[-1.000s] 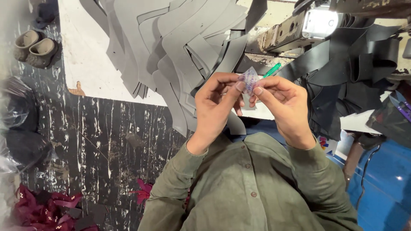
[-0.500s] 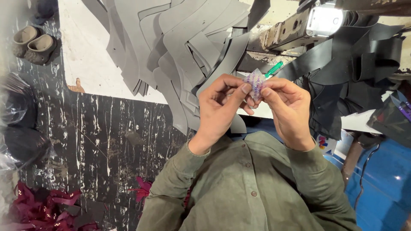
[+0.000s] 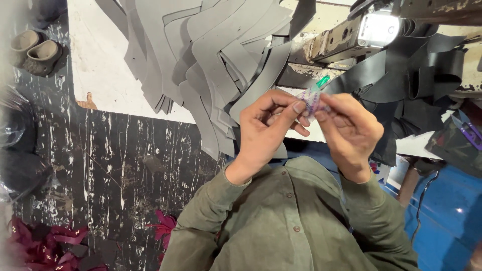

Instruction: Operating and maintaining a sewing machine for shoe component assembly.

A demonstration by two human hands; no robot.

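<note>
Grey cut sheets (image 3: 211, 60) fan across the white table (image 3: 100, 70), black pieces (image 3: 411, 70) lie by the sewing machine (image 3: 351, 35), and a green pen (image 3: 319, 83) sits just behind. Both hands meet above the table edge: left hand (image 3: 266, 128) and right hand (image 3: 349, 133) pinch a small purplish wrapper (image 3: 312, 102) between their fingertips.

Grey cut sheets (image 3: 211, 55), black strips (image 3: 411, 70), olive-green shirt (image 3: 291, 221). Small wrapper (image 3: 312, 103) w/ purple print (green-tipped thing (image 3: 321, 81) behind it). Floor (image 3: 115, 165) black w/ white scuffs, magenta scraps (image 3: 45, 241), blue bin (image 3: 447, 211).
</note>
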